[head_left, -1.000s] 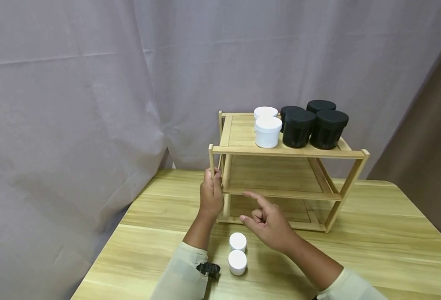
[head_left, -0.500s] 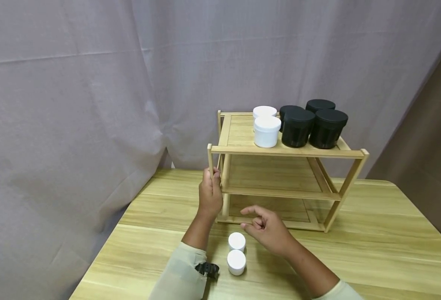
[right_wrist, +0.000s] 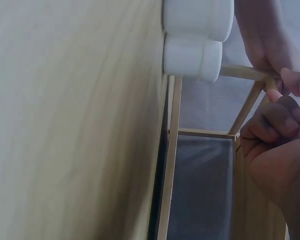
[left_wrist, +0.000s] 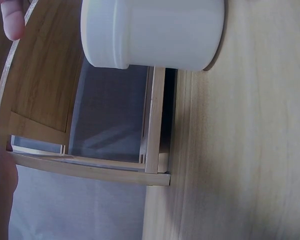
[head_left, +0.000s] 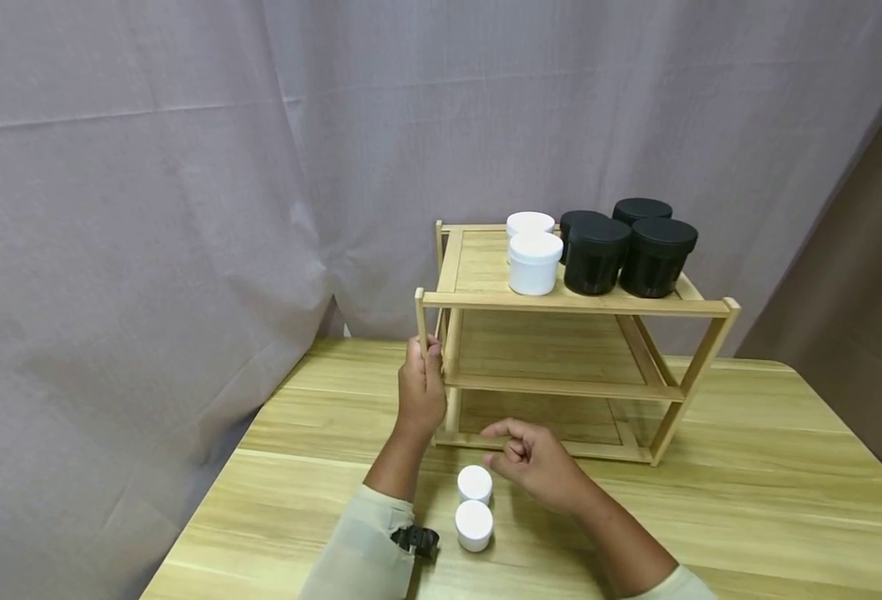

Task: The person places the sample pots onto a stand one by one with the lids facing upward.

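My left hand (head_left: 422,398) grips the front left post (head_left: 421,319) of a wooden three-tier rack (head_left: 568,388). On the table in front of the rack, two small white lidded jars (head_left: 474,527) stand upright, one behind the other. To their right hovers my right hand (head_left: 544,468), thumb and forefinger spread apart, the other fingers curled, nothing held. In the right wrist view its curled fingers (right_wrist: 277,122) show beside the white jars (right_wrist: 192,56). A white jar (left_wrist: 155,32) fills the top of the left wrist view, apart from the left hand.
Two larger white jars (head_left: 534,265) and several black lidded jars (head_left: 596,257) stand on the rack's top tier, toward its middle and right. The rack rests on a wood-grain table (head_left: 321,492). Grey cloth (head_left: 381,150) hangs behind and to the left.
My right hand has come down and nearer from the rack's middle rail toward the two small jars, its thumb and forefinger closer together. The left hand has kept its grip on the post.
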Demonstrator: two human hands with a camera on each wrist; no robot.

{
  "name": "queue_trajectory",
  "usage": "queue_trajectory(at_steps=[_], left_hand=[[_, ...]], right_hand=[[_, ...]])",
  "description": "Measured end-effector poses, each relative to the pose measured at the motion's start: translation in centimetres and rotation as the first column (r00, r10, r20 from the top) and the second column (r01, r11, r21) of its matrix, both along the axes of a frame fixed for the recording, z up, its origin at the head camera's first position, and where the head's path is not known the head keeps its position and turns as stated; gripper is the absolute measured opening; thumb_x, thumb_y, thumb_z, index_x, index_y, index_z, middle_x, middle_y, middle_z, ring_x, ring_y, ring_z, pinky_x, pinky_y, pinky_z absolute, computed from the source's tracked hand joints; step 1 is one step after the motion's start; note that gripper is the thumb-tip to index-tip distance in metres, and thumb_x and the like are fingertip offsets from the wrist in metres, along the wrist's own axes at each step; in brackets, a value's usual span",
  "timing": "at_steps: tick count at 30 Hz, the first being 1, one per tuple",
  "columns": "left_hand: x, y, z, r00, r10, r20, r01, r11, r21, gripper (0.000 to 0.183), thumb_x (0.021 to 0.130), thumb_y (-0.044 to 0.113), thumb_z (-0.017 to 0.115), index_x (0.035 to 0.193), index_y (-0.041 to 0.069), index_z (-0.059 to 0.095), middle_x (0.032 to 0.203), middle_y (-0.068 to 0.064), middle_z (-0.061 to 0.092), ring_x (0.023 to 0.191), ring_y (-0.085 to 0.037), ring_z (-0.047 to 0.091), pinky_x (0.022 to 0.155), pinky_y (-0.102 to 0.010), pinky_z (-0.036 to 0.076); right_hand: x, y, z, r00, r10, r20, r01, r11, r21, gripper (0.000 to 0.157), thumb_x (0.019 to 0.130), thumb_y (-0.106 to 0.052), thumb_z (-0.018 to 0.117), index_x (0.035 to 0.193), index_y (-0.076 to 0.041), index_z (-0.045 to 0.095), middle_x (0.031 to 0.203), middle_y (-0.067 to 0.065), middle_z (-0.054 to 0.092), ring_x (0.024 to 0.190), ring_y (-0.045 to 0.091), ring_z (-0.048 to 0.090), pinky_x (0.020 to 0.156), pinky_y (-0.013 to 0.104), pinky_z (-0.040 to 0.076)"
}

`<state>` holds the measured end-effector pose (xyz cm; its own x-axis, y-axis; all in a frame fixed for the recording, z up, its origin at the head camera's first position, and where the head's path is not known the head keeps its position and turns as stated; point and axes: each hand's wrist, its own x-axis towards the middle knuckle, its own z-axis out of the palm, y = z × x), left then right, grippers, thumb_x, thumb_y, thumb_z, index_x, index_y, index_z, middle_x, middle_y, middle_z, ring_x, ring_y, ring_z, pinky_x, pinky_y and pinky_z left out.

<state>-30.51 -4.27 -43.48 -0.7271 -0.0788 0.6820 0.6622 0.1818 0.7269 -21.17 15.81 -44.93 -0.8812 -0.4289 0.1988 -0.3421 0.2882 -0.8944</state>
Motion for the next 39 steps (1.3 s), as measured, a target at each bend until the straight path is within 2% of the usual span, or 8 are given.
queue_trajectory(at_steps=[4,10,18,25,29,32,39], left_hand=[[0.1,0.0,-0.1,1.000,0.002,0.005,-0.002,1.000,-0.005,0.026,0.119,0.012,0.041,0.118,-0.011,0.053,0.073,-0.004,0.045,0.061,-0.006,0.038,0.055,-0.021,0.034],[0.1,0.0,-0.1,1.000,0.010,0.012,-0.010,1.000,-0.003,0.023,0.119,0.013,0.042,0.117,-0.006,0.055,0.073,-0.005,0.045,0.061,-0.007,0.038,0.055,-0.021,0.034],[0.3,-0.1,0.0,1.000,0.013,0.011,-0.013,1.000,-0.002,0.025,0.119,0.013,0.042,0.117,-0.010,0.054,0.073,-0.005,0.046,0.061,-0.008,0.040,0.055,-0.022,0.036],[0.0,0.0,-0.1,1.000,0.010,0.002,-0.010,1.000,0.007,0.024,0.119,0.013,0.043,0.116,-0.008,0.054,0.073,-0.005,0.045,0.061,-0.007,0.040,0.056,-0.021,0.035],[-0.1,0.0,-0.1,1.000,0.004,0.000,-0.004,1.000,0.013,0.022,0.119,0.013,0.043,0.115,-0.005,0.056,0.073,-0.003,0.045,0.060,-0.007,0.039,0.054,-0.022,0.035],[0.0,-0.1,0.0,1.000,0.007,0.001,-0.007,1.000,0.013,0.022,0.119,0.012,0.042,0.116,-0.004,0.056,0.073,-0.002,0.045,0.060,-0.007,0.039,0.054,-0.022,0.035],[0.1,-0.1,0.1,1.000,0.009,0.007,-0.009,1.000,-0.004,0.022,0.118,0.012,0.042,0.115,-0.006,0.055,0.074,-0.006,0.045,0.062,-0.008,0.039,0.056,-0.022,0.036]], right_hand=[[-0.1,0.0,-0.5,1.000,0.014,0.024,-0.014,1.000,-0.007,0.036,0.103,-0.008,0.073,0.135,0.007,0.065,0.065,-0.010,0.038,0.054,0.000,0.032,0.052,0.017,0.033],[-0.2,0.3,-0.7,0.991,0.050,0.126,-0.054,0.998,0.030,0.045,0.103,-0.007,0.072,0.142,0.011,0.058,0.066,-0.008,0.039,0.054,0.003,0.033,0.055,0.019,0.035],[-0.3,0.7,-1.2,0.968,0.102,0.230,-0.122,0.990,0.071,0.058,0.100,-0.003,0.072,0.151,0.011,0.049,0.063,-0.009,0.038,0.050,0.003,0.030,0.048,0.016,0.028],[-0.6,1.0,-1.8,0.948,0.156,0.278,-0.188,0.978,0.094,0.067,0.099,-0.011,0.078,0.154,0.012,0.047,0.060,-0.011,0.040,0.049,0.003,0.031,0.048,0.017,0.029],[-0.7,1.0,-2.0,0.940,0.198,0.279,-0.234,0.967,0.104,0.066,0.102,-0.012,0.075,0.156,0.011,0.045,0.061,-0.010,0.043,0.051,0.002,0.034,0.050,0.018,0.030],[-0.5,0.9,-2.0,0.946,0.209,0.249,-0.246,0.961,0.128,0.064,0.103,-0.011,0.073,0.157,0.010,0.046,0.062,-0.010,0.043,0.051,0.002,0.035,0.050,0.018,0.031],[-0.2,0.6,-1.7,0.950,0.201,0.240,-0.244,0.956,0.163,0.065,0.103,-0.008,0.071,0.160,0.007,0.045,0.061,-0.010,0.043,0.050,0.002,0.036,0.048,0.016,0.032]])
